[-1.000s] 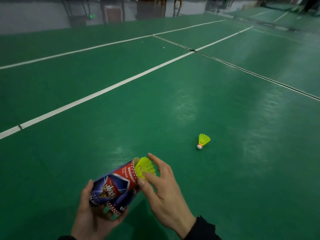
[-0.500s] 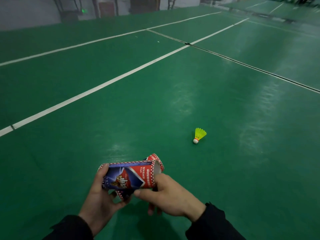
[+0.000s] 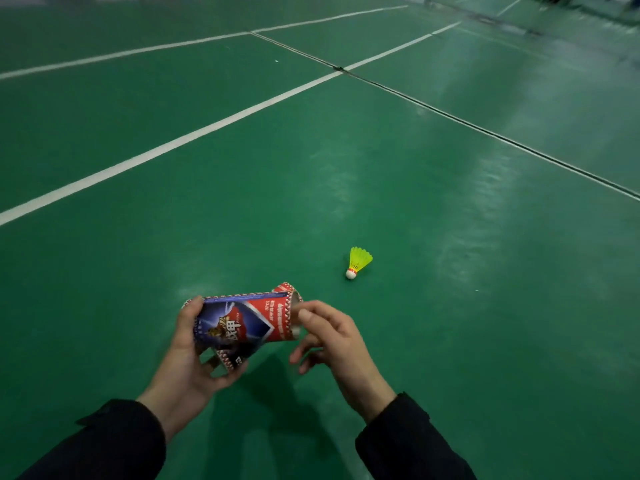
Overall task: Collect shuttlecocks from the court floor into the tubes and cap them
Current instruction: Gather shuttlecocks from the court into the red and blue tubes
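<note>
the person holds two short tubes (image 3: 242, 320) in the left hand (image 3: 187, 358), low over the green court floor (image 3: 450, 323). the tubes are red and blue with a white zigzag trim at the ends and some print on the side. they lie sideways, one on top of the other, with the open ends facing right. the left thumb is curled over the top tube and the fingers wrap under the lower one, so this hand grips both.

the right hand (image 3: 336, 341) is just beside the open end of the top tube. its fingers are loosely bent and hold nothing, and the thumb tip is at the rim. i cannot tell if it really touches.

a shuttlecock (image 3: 358, 262) lies on the floor, past the hands and a bit to the right, well apart from them. it has a bright yellow skirt and a white round tip with a thin red band.

the lower tube is mostly hidden behind the top one and the palm. the inside of the tubes is too dark to see into. both dark sleeves (image 3: 412, 441) are cut off at the bottom edge. white lines (image 3: 173, 147) and a dark seam (image 3: 485, 131) cross the floor farther off.
</note>
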Demonstrator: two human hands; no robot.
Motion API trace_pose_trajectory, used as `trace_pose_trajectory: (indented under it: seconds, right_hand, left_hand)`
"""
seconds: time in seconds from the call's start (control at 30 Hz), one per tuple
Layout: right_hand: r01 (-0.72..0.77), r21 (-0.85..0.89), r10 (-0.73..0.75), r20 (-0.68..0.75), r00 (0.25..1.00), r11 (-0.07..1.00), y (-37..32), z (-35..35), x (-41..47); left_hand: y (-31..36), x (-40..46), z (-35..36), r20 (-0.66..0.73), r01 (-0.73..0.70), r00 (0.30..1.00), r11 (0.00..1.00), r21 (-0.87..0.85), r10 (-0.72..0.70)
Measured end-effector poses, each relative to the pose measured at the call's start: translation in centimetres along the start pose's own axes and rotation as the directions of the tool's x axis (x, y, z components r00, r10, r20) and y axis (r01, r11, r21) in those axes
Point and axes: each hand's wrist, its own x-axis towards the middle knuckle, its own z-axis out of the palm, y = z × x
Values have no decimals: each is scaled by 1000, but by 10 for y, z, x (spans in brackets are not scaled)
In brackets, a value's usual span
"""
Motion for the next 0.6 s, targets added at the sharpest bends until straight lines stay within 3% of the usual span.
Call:
trace_pose_trajectory:
  seconds: [0.17, 0.3, 0.4, 0.5, 0.6]
  right_hand:
    - [78, 52, -64, -227, 972, 996, 7, -38, 22]
    - [77, 76, -34, -460, 887, 994, 11, -73, 45]
    - [-33, -176, -72, -556, 828, 984, 33, -110, 90]
    - [-198, -469, -129, -577, 806, 861, 55, -136, 137]
    - [-259, -602, -180, -571, 801, 755, 68, -157, 171]
  left_hand:
    - [-5, 22, 40, 19, 21, 1000, 999, -30, -21]
    - [-20, 28, 60, -10, 38, 999, 997, -72, -39]
    - [-25, 27, 59, -10, 101, 995, 990, -95, -102]
    - [-20, 27, 52, -44, 151, 987, 983, -105, -156]
    - [-14, 22, 40, -87, 162, 981, 977, -141, -176]
